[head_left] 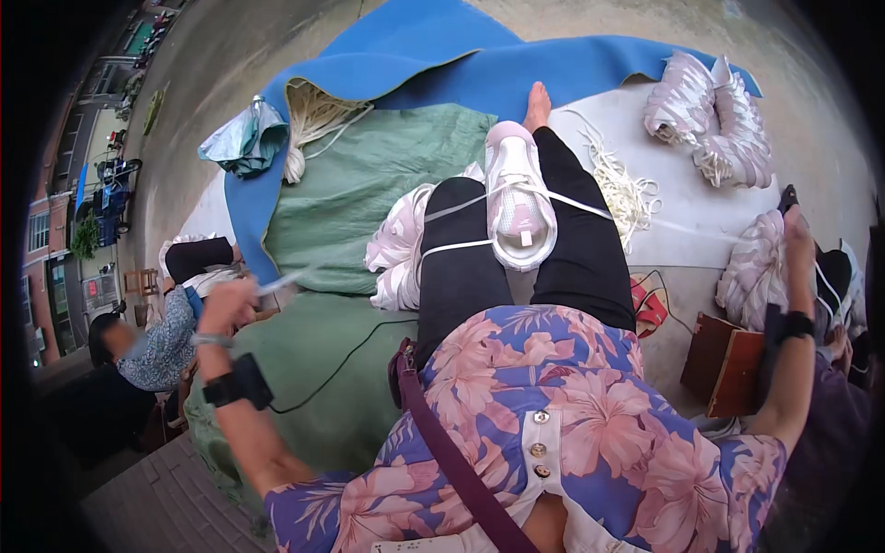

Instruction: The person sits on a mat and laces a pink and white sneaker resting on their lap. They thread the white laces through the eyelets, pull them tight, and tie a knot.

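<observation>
A white and pale pink sneaker [521,207] rests between my thighs, toe pointing away from me, with a white shoelace [562,195] strung through its eyelets. Out to the left, my left hand [229,306] is closed on a lace end, which shows as a pale streak past the fingers. My right hand [798,241] is raised far out to the right, closed, and the faint blurred lace runs from the shoe toward it. Both hands are smeared by motion. A small dark item [788,197] appears just above my right hand; its kind is unclear.
Bundles of pink-white shoes [710,120] lie at the far right, with loose white laces [622,189] nearby. More laces [318,124] hang at the far left over green cloth [369,175] and a blue mat [442,69]. A brown wooden box [724,364] stands at right. A co-worker [161,341] sits at left.
</observation>
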Available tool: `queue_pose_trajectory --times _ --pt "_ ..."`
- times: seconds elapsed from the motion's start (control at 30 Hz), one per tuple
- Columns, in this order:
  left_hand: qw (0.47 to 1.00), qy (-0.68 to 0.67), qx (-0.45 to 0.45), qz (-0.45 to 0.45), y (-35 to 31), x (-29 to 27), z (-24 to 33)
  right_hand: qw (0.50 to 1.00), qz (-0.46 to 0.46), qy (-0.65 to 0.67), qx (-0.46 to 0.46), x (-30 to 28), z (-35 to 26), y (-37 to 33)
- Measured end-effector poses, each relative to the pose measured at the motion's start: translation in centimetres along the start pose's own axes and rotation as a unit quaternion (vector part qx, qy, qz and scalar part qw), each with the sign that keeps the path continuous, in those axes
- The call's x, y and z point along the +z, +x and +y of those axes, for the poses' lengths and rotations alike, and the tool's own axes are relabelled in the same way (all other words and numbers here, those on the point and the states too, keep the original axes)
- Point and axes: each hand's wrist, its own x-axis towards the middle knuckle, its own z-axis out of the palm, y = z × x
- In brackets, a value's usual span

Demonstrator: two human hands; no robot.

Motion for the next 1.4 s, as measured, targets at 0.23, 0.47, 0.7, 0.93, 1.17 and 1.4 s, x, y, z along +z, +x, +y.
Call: queue_pose_trajectory --times 0.23,0.47,0.7,0.93,1.17,1.4 --pt "0.89 -0.064 0.45 0.044 5.9 19.4 12.1 0.938 -0.199 0.197 -0.203 16.9 -20.0 -10.7" --pt "0.866 -0.008 0.499 0.026 4.8 27.8 24.0 0.878 -0.208 0.309 -0.301 17.7 -35.2 -13.1" --pt "0.871 -0.03 0.488 0.054 6.6 30.0 23.9 0.873 -0.222 0.397 -0.179 19.7 -35.6 -15.4" --pt "0.913 0.012 0.407 -0.005 4.6 29.2 23.6 0.856 -0.22 0.33 -0.331 17.0 -34.6 -15.3" --pt "0.912 0.012 0.409 -0.01 4.8 29.4 23.5 0.814 -0.281 0.416 -0.293 17.6 -32.4 -15.1" --pt "0.909 0.002 0.417 -0.014 5.1 29.6 23.3 0.797 -0.288 0.33 -0.416 15.7 -30.6 -16.3"
